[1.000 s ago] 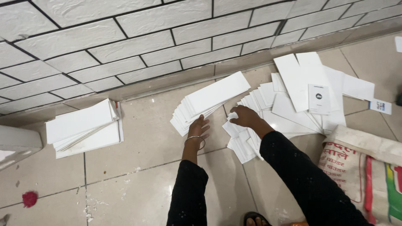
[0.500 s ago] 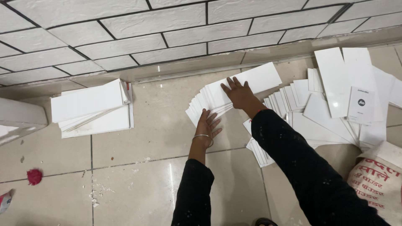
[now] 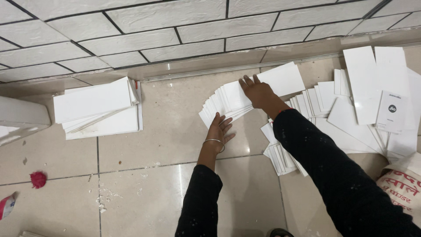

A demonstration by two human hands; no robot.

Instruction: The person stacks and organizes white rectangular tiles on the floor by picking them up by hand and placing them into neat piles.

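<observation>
Your right hand (image 3: 259,93) lies flat, fingers spread, on the fanned stack of white cards (image 3: 245,97); your left hand (image 3: 219,130), open too, touches its near edge. The stack rests on the beige floor tiles (image 3: 144,175) below a white tiled wall (image 3: 175,26).

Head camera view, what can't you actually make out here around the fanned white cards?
- Fanned white cards: middle hidden under the right hand; count unclear.
- Left hand: palm and card edges beneath it hidden.
- Printed sack: cut off by the right edge.
- Red and white scrap: cut off by the left edge, too small to identify.
</observation>
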